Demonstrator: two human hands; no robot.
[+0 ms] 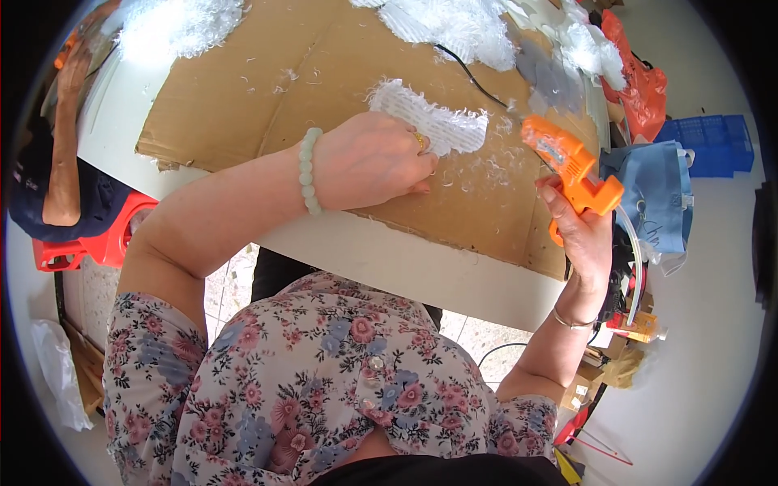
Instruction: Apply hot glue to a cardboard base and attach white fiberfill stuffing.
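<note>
My right hand (585, 235) grips an orange hot glue gun (571, 166) by its handle, raised over the right side of the cardboard. Its front end points to the far left, and a long translucent glue stick (634, 263) sticks out of its back, bending down. My left hand (373, 158) rests low over the cardboard sheet (235, 105), fingers curled and pressed together. Just beyond it, partly covered by it, lies a white strip with frayed, fringed edges (458, 130). Whatever the left fingers pinch is hidden beneath them.
Fluffy white fringe piles (454, 32) lie along the far side, with loose threads scattered about. A black cord (474, 77) crosses the cardboard. At right are a blue bag (652, 186), a red plastic bag (640, 89) and a blue crate (709, 144). Another person's arm (63, 162) is at left.
</note>
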